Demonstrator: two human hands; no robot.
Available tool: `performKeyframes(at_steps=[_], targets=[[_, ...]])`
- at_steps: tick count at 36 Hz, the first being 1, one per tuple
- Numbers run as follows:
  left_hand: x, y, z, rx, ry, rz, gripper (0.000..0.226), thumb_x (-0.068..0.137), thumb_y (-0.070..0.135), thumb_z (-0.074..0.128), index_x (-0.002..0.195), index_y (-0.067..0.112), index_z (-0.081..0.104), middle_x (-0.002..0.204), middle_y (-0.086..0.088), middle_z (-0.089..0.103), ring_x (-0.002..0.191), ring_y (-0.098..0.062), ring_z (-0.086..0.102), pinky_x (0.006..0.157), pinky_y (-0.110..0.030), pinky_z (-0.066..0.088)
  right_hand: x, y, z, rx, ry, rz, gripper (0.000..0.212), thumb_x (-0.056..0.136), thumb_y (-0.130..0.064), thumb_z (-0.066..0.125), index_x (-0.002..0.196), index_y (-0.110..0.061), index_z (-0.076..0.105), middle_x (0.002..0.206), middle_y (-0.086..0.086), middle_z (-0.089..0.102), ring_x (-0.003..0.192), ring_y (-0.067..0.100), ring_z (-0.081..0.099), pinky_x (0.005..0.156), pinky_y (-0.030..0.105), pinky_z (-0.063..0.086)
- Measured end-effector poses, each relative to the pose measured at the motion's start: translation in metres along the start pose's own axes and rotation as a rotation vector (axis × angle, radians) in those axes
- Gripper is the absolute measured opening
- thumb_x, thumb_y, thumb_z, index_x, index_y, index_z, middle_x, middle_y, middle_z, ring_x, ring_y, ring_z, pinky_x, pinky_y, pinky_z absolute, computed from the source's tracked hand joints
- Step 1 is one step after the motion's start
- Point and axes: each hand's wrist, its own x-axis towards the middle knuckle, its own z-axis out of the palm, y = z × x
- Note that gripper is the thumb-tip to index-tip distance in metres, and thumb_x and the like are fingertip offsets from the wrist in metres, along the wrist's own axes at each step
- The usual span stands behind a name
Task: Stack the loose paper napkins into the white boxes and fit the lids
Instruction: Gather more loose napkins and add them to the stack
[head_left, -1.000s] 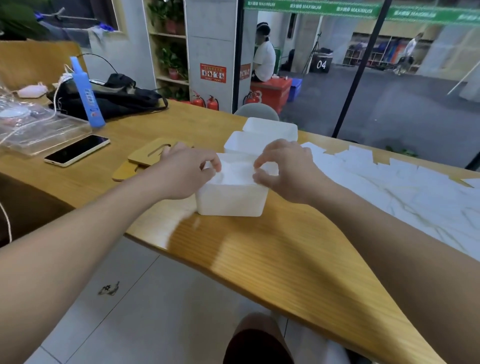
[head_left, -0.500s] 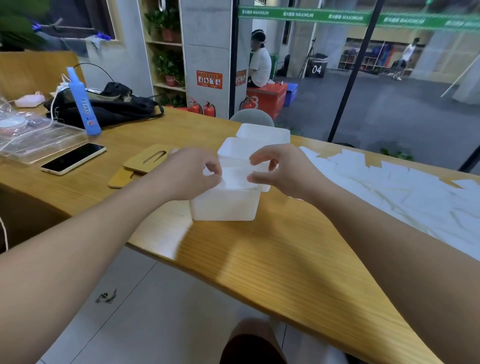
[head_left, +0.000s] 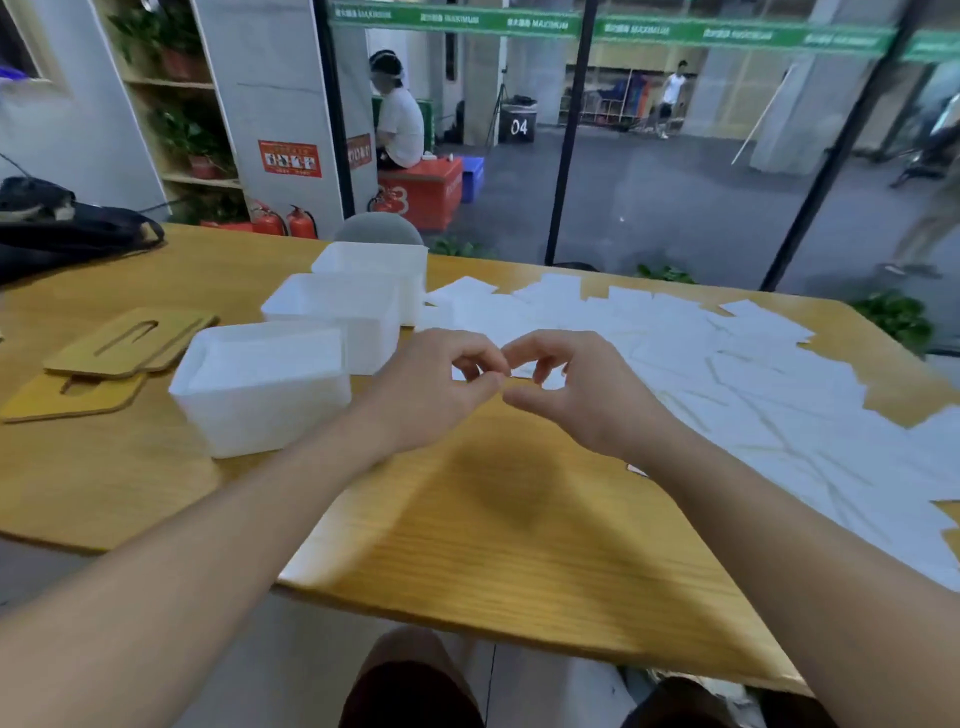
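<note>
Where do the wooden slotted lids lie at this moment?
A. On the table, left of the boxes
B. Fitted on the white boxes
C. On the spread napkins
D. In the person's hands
A: the wooden lids lie flat on the table, left of the open white boxes.

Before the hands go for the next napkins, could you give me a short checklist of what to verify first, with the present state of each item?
1. Left hand holds nothing: ok, fingers loosely curled above the table.
2. Right hand holds nothing: ok, likewise.
3. Loose napkins in supply: ok, spread over the table's right side.
4. Nearest white box has room: cannot tell, white stack reaches near its rim.
5. Two further white boxes open: ok, no lids on.
6. Wooden lids at hand: ok, lying left of the boxes.
</note>
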Motion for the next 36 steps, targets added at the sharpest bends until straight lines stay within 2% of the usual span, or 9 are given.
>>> performKeyframes(at_steps=[3, 7, 10, 13, 17, 20, 25, 30, 36], targets=[[0.011, -0.004, 0.032, -0.007, -0.017, 0.002, 0.011, 0.1, 0.031, 0.073, 0.101, 0.041, 0.078, 0.103, 0.026, 0.076, 0.1, -0.003, 0.069, 0.074, -0.011, 0.043, -0.019, 0.033, -0.017, -0.026, 0.047, 0.081, 0.026, 0.089, -0.03, 0.088, 0.112, -0.038, 0.079, 0.11, -0.025, 0.077, 0.097, 0.004, 0.067, 0.08, 0.009, 0.045], [0.022, -0.017, 0.063, -0.038, -0.04, -0.046, 0.016, 0.1, 0.028, 0.076, 0.11, 0.041, 0.078, 0.106, 0.027, 0.076, 0.103, 0.001, 0.069, 0.078, -0.003, 0.042, -0.032, 0.071, -0.03, -0.05, 0.071, 0.2, 0.026, 0.089, -0.03, 0.088, 0.113, -0.036, 0.079, 0.102, -0.024, 0.077, 0.091, 0.007, 0.068, 0.077, 0.024, 0.056], [0.034, -0.024, 0.073, -0.003, -0.03, -0.082, 0.019, 0.099, 0.028, 0.076, 0.114, 0.04, 0.077, 0.104, 0.025, 0.075, 0.102, 0.003, 0.068, 0.078, -0.002, 0.042, -0.029, 0.091, -0.036, -0.147, 0.075, 0.231, 0.024, 0.09, -0.031, 0.087, 0.111, -0.039, 0.078, 0.096, -0.026, 0.075, 0.088, 0.001, 0.065, 0.068, 0.01, 0.046], [0.05, -0.028, 0.077, 0.033, -0.02, -0.117, 0.018, 0.099, 0.024, 0.077, 0.112, 0.036, 0.077, 0.102, 0.021, 0.075, 0.098, 0.001, 0.067, 0.078, -0.002, 0.043, -0.021, 0.103, -0.037, -0.202, 0.095, 0.232, 0.021, 0.09, -0.034, 0.088, 0.109, -0.036, 0.08, 0.094, -0.021, 0.074, 0.085, -0.001, 0.063, 0.067, 0.012, 0.044], [0.065, -0.031, 0.083, 0.082, -0.043, -0.136, 0.02, 0.097, 0.026, 0.079, 0.114, 0.035, 0.076, 0.107, 0.019, 0.073, 0.099, -0.003, 0.065, 0.083, -0.01, 0.047, -0.011, 0.111, -0.029, -0.309, 0.102, 0.177, 0.022, 0.086, -0.043, 0.089, 0.104, -0.034, 0.08, 0.094, -0.018, 0.068, 0.087, -0.003, 0.06, 0.083, 0.024, 0.044], [0.071, -0.034, 0.087, 0.106, -0.086, -0.105, 0.027, 0.092, 0.037, 0.084, 0.118, 0.037, 0.074, 0.112, 0.019, 0.069, 0.103, -0.002, 0.06, 0.085, -0.011, 0.042, -0.007, 0.114, -0.027, -0.418, 0.114, 0.125, 0.024, 0.088, -0.046, 0.087, 0.107, -0.034, 0.08, 0.097, -0.017, 0.065, 0.087, -0.001, 0.053, 0.096, 0.037, 0.041], [0.074, -0.039, 0.101, 0.17, -0.088, -0.052, 0.027, 0.095, 0.043, 0.081, 0.12, 0.034, 0.074, 0.111, 0.019, 0.065, 0.104, -0.002, 0.055, 0.085, -0.014, 0.041, -0.012, 0.12, -0.031, -0.449, 0.146, 0.096, 0.027, 0.089, -0.044, 0.086, 0.111, -0.03, 0.081, 0.101, -0.016, 0.065, 0.087, 0.003, 0.051, 0.096, 0.039, 0.043], [0.08, -0.038, 0.107, 0.287, -0.098, 0.041, 0.012, 0.103, 0.042, 0.071, 0.108, 0.032, 0.075, 0.103, 0.016, 0.065, 0.103, -0.008, 0.053, 0.087, -0.031, 0.049, -0.011, 0.117, -0.034, -0.436, 0.14, 0.101, 0.011, 0.091, -0.032, 0.083, 0.098, -0.024, 0.081, 0.095, -0.01, 0.068, 0.086, 0.009, 0.059, 0.092, 0.046, 0.049], [0.083, -0.035, 0.11, 0.44, -0.093, 0.233, 0.017, 0.11, 0.029, 0.063, 0.11, 0.022, 0.079, 0.106, 0.007, 0.068, 0.107, -0.017, 0.053, 0.082, -0.037, 0.049, -0.011, 0.117, -0.027, -0.447, 0.132, 0.072, 0.01, 0.097, -0.035, 0.079, 0.1, -0.026, 0.083, 0.097, -0.012, 0.068, 0.089, 0.008, 0.062, 0.097, 0.045, 0.046]])
